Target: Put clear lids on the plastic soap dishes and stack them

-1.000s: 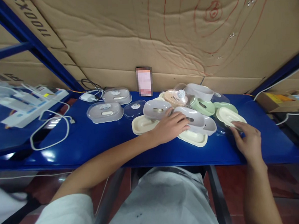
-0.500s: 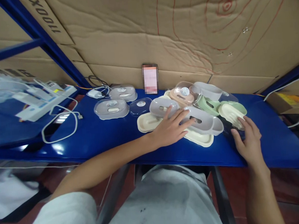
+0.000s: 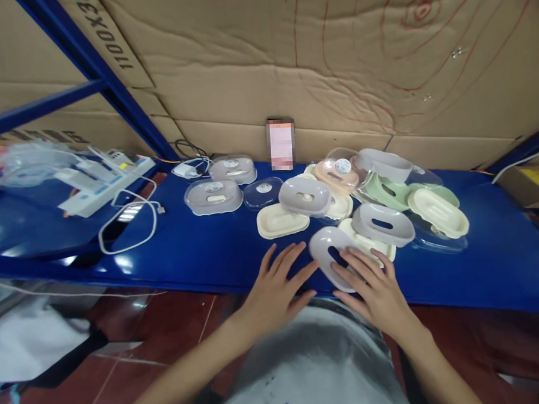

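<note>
At the far left of the blue shelf (image 3: 186,254) you have a white power strip (image 3: 108,177) and a looping white cable (image 3: 130,227), well apart from your hands. Moving right, two grey soap dishes under clear lids (image 3: 214,196) sit near the cardboard backing. Your left hand (image 3: 274,286) lies palm down at the shelf's near edge, fingers spread and gripping nothing; its fingertips reach up toward the left rim of a pale grey soap dish tray (image 3: 332,256), and whether they touch it is hard to tell. That slotted oval tray lies between your hands, its long axis running from upper left to lower right, tilted against a cream soap dish (image 3: 366,245) behind it. Your right hand (image 3: 376,287) is the nearer one: flat, fingers spread, their tips resting on the tray's lower right end without closing around it. Further right, green and cream soap dishes (image 3: 436,204) pile loosely.
</note>
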Action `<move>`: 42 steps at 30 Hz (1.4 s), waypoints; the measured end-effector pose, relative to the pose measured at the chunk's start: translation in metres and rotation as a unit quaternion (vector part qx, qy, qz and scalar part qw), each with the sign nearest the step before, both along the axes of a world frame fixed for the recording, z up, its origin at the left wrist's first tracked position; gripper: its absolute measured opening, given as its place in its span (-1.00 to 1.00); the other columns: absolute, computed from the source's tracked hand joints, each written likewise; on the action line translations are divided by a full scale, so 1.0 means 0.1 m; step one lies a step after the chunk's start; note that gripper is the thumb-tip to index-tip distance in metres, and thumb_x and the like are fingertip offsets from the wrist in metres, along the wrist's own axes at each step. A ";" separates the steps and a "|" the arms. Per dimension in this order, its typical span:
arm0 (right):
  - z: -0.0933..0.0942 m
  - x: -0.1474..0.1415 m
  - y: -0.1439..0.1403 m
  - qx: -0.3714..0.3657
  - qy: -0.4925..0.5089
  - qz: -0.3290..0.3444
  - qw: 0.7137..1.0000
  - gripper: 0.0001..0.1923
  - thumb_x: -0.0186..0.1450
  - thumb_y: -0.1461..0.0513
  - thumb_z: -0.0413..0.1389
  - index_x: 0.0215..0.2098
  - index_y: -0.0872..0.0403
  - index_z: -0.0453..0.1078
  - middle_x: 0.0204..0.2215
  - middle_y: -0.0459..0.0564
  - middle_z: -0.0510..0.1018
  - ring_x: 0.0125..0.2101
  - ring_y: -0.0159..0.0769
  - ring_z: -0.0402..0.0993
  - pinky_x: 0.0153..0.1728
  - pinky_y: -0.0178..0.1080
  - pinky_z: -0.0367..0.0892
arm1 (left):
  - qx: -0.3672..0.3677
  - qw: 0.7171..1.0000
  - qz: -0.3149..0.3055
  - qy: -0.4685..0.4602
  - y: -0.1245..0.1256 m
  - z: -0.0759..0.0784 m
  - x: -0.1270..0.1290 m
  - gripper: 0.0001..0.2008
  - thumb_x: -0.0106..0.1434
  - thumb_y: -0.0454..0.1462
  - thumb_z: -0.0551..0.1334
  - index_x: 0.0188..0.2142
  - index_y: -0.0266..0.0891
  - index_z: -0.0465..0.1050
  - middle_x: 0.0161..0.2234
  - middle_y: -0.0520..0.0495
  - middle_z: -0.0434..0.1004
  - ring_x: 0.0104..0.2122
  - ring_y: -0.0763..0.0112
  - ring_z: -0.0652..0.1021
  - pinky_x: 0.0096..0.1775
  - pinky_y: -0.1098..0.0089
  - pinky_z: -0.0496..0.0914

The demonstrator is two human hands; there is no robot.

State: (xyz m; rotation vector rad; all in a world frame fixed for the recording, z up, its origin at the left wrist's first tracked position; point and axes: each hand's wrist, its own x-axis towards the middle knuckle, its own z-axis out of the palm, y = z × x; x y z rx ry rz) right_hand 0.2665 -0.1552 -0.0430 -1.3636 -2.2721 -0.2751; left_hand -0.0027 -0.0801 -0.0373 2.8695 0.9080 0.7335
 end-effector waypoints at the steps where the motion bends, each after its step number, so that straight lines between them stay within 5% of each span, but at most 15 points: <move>1: 0.03 -0.01 -0.02 -0.004 0.015 0.011 1.000 -0.39 0.50 0.17 0.21 0.48 -0.15 0.27 0.25 0.04 0.61 0.24 0.04 0.55 0.38 0.24 0.25 | 0.000 1.000 0.009 -0.006 -0.04 -0.02 0.01 -0.54 0.53 -0.12 0.22 0.36 -0.07 0.37 0.42 -0.33 0.33 0.37 -0.06 0.43 0.37 -0.22 0.30; 5: 0.16 0.41 -0.21 0.034 0.067 -0.022 0.997 -0.26 0.44 0.24 0.24 0.50 -0.32 0.20 0.07 -0.08 0.72 0.04 0.07 0.69 0.30 0.29 0.38 | 0.039 0.994 0.089 -0.044 0.23 0.02 -0.33 -0.56 0.52 -0.19 0.24 0.35 -0.06 0.35 0.37 -0.33 0.39 0.33 -0.09 0.48 0.34 -0.23 0.32; 7: 0.21 0.91 -0.25 0.113 0.071 -0.130 0.983 -0.36 0.41 0.20 0.29 0.41 -0.26 0.35 0.02 0.01 0.73 0.03 0.13 0.68 0.24 0.28 0.40 | 0.065 0.984 0.159 -0.056 0.53 0.06 -0.67 -0.55 0.51 -0.18 0.26 0.34 -0.07 0.35 0.39 -0.33 0.36 0.34 -0.16 0.46 0.32 -0.26 0.33; 9: 0.21 1.54 -0.20 0.206 0.090 -0.283 0.932 -0.57 0.44 0.11 0.24 0.26 -0.07 0.52 0.06 0.18 0.69 0.11 0.22 0.63 0.21 0.24 0.40 | 0.070 0.971 0.220 -0.070 0.85 0.06 -1.02 -0.50 0.49 -0.10 0.27 0.35 -0.11 0.35 0.41 -0.34 0.33 0.35 -0.22 0.43 0.28 -0.25 0.37; 11: 0.15 2.18 -0.10 0.197 0.101 -0.377 0.900 -0.55 0.47 -0.05 0.17 0.11 0.06 0.60 -0.04 0.28 0.70 0.06 0.28 0.63 0.08 0.21 0.43 | 0.075 0.958 0.265 -0.074 1.12 0.03 -1.31 -0.42 0.45 0.00 0.29 0.36 -0.12 0.33 0.43 -0.30 0.32 0.36 -0.26 0.41 0.27 -0.31 0.37; 14: 0.01 2.86 0.05 0.108 0.114 -0.427 0.891 -0.53 0.44 -0.14 0.12 -0.01 0.01 0.61 -0.18 0.24 0.69 -0.08 0.29 0.64 -0.13 0.14 0.43 | 0.056 0.947 0.314 -0.043 1.29 -0.03 -1.57 -0.43 0.43 0.05 0.28 0.34 -0.04 0.35 0.37 -0.18 0.41 0.32 -0.30 0.44 0.27 -0.49 0.27; 19: -0.16 3.08 0.10 0.013 0.107 -0.382 0.918 -0.62 0.48 -0.07 0.06 0.05 -0.11 0.56 0.03 0.18 0.66 0.07 0.27 0.59 -0.06 0.12 0.40 | 0.075 0.934 0.345 -0.059 1.11 -0.03 -1.66 -0.44 0.37 0.13 0.33 0.22 -0.07 0.48 0.14 -0.19 0.51 0.20 -0.29 0.51 0.24 -0.48 0.31; 24: -0.11 3.03 0.11 0.027 0.098 -0.358 0.928 -0.50 0.50 -0.06 0.01 0.20 -0.01 0.53 0.31 0.28 0.48 0.32 0.42 0.38 0.16 0.30 0.33 | 0.003 0.957 0.263 -0.124 0.84 0.03 -1.70 -0.54 0.36 0.09 0.36 0.14 0.01 0.49 0.31 -0.09 0.38 0.35 -0.23 0.42 0.30 -0.33 0.40; 27: 0.05 2.74 0.07 0.097 0.067 -0.351 0.929 -0.47 0.52 0.01 0.04 0.36 0.03 0.44 0.43 0.28 0.35 0.42 0.40 0.26 0.33 0.32 0.23 | -0.041 0.959 0.243 -0.141 0.64 0.06 -1.68 -0.65 0.40 0.03 0.33 0.13 0.13 0.46 0.30 0.01 0.41 0.35 -0.17 0.44 0.32 -0.36 0.38; 31: 0.21 1.64 0.00 0.209 0.087 -0.285 0.932 -0.51 0.50 0.20 0.11 0.38 -0.14 0.42 0.30 0.12 0.54 0.31 0.19 0.47 0.34 0.26 0.31 | -0.058 0.964 0.223 -0.131 0.36 0.10 -1.58 -0.71 0.44 -0.06 0.32 0.11 0.07 0.48 0.33 -0.11 0.39 0.33 -0.19 0.46 0.30 -0.32 0.42; 35: 0.15 0.17 0.01 0.079 0.064 -0.033 0.994 -0.41 0.46 0.30 0.16 0.41 -0.18 0.35 0.19 0.01 0.64 0.17 0.00 0.59 0.20 0.12 0.47 | -0.074 0.966 0.209 -0.135 0.16 0.11 -1.45 -0.65 0.44 -0.03 0.33 0.17 0.06 0.45 0.32 -0.14 0.42 0.28 -0.18 0.51 0.24 -0.29 0.48; 37: 0.06 -0.42 0.08 0.042 0.042 0.076 0.995 -0.47 0.49 0.28 0.14 0.41 -0.09 0.36 0.24 0.01 0.61 0.20 -0.13 0.55 0.30 0.05 0.40 | -0.082 0.968 0.195 -0.137 0.11 0.09 -1.36 -0.61 0.44 -0.03 0.33 0.20 0.05 0.43 0.33 -0.14 0.43 0.27 -0.15 0.52 0.23 -0.25 0.49; 42: -0.06 -1.11 0.27 0.005 -0.028 0.123 0.992 -0.53 0.55 0.12 0.13 0.39 0.00 0.37 0.37 0.02 0.49 0.33 -0.15 0.37 0.39 0.00 0.26 | -0.096 0.964 0.175 -0.174 0.08 0.02 -1.17 -0.59 0.49 -0.04 0.29 0.25 -0.02 0.40 0.27 -0.20 0.49 0.24 -0.09 0.55 0.18 -0.12 0.54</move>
